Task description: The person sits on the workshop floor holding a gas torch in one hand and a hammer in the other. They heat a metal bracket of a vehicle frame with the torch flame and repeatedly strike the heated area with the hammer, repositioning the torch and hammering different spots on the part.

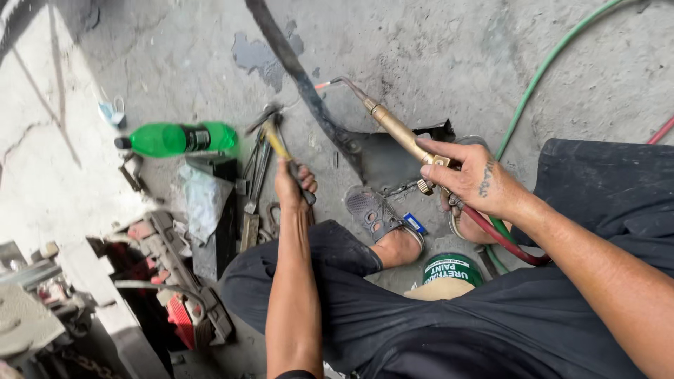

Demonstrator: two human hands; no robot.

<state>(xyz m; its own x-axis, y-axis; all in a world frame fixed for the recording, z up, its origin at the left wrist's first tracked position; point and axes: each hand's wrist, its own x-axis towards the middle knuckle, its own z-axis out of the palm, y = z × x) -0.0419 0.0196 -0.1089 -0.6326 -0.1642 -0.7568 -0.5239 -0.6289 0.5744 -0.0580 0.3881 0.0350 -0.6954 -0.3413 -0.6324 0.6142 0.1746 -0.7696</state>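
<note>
I'm gripping the brass torch [401, 133] with my right hand [476, 184], fingers clamped on its valve body; its long axis is running up-left, bent tip glowing orange above the concrete. My left hand [293, 188] is clutching a yellow-handled hammer [275, 139].

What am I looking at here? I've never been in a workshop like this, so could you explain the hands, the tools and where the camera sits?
The camera sits on the person's head and looks down at their own hands and knees as they crouch over a concrete floor. The right hand grips a brass torch fed by a red and a green hose. The left hand holds a hammer with a yellow handle. The torch tip points toward a dark metal bar. Nearby lie a green plastic bottle, some loose hand tools and a green paint can.
</note>
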